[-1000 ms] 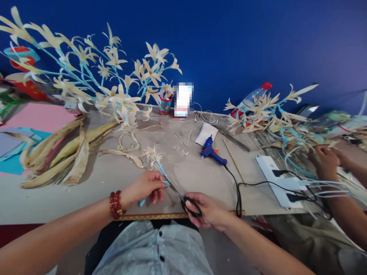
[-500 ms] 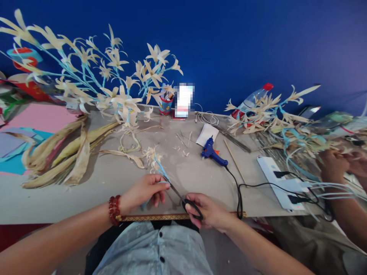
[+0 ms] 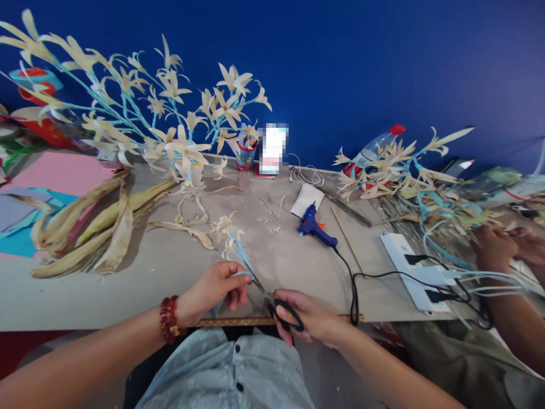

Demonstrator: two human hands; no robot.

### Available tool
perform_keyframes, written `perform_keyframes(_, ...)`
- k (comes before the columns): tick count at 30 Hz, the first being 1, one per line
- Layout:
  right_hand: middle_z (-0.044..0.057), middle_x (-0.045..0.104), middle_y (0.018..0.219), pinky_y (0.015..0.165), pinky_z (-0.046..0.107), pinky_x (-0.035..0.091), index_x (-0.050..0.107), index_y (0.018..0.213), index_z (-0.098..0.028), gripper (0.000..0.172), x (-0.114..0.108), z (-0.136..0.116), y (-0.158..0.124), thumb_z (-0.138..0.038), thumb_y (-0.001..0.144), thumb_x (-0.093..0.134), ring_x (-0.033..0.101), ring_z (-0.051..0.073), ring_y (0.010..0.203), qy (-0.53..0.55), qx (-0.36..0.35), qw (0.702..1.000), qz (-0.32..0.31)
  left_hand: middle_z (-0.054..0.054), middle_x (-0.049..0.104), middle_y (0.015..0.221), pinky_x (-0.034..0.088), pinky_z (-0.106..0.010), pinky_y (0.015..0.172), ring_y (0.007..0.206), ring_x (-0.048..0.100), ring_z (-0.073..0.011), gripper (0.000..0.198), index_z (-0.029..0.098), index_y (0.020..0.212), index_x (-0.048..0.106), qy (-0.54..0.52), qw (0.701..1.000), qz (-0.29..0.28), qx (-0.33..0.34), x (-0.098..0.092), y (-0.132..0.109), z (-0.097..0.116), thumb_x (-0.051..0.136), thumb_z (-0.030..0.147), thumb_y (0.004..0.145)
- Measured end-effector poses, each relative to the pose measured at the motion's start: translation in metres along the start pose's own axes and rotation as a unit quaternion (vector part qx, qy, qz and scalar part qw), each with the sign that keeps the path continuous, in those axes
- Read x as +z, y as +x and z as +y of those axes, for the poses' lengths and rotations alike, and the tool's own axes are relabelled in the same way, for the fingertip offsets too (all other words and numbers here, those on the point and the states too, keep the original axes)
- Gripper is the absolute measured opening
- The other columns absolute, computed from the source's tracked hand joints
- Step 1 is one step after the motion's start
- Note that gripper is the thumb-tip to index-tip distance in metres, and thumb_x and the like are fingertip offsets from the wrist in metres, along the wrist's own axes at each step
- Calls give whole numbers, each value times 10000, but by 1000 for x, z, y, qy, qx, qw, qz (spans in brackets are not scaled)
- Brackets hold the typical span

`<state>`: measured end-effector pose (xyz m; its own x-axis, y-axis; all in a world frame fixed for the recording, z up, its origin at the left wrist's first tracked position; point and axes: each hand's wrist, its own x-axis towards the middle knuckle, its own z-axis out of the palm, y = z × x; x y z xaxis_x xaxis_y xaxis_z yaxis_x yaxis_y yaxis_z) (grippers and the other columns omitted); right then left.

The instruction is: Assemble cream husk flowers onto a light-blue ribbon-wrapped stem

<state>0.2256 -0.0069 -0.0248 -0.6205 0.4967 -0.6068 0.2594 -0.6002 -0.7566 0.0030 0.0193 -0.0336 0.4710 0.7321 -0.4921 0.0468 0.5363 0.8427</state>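
Pinched in my left hand (image 3: 227, 282) is a corn-husk flower (image 3: 230, 234) with a stem wrapped in light-blue paper tape (image 3: 242, 255); the blossom points away from me and a blue strip shows at my fingers. My right hand (image 3: 300, 315) grips black-handled scissors (image 3: 286, 312) by the finger loops. Their blades (image 3: 260, 288) reach up to the stem beside my left fingertips. I cannot tell whether the blades touch the tape. Both hands hover over the table's front edge. Beyond them lies a blue glue gun (image 3: 315, 228).
Dried corn husks (image 3: 114, 233) and coloured paper (image 3: 63, 176) lie to the left. Tall husk-flower branches (image 3: 128, 108) stand behind. A white power strip (image 3: 413, 272) with cables is on the right, near a co-worker's hands (image 3: 496, 244). A lit phone (image 3: 273, 149) leans by the wall.
The scissor handles have spread apart in my right hand. The flower and my left hand have barely shifted.
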Motion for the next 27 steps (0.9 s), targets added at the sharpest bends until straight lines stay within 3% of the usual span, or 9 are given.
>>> perform_keyframes(8, -58, 577, 519, 284, 140, 174, 413, 793, -193, 469, -3, 5, -3, -644, 786, 543, 249, 8, 293, 20, -18, 1000, -9, 20, 649, 547, 345, -185, 413, 383, 512, -74, 268, 163, 724, 534, 3, 1000, 6, 2, 0, 1, -2, 590, 418, 790)
perform_keyframes(27, -82, 493, 438, 269, 146, 127, 464, 789, -190, 531, 6, 5, 6, -707, 723, 565, 190, 12, 286, 64, 13, 997, 36, 22, 644, 536, 336, -183, 411, 378, 507, -72, 266, 167, 741, 530, -8, 1000, 1, 9, 0, -1, -6, 584, 421, 801)
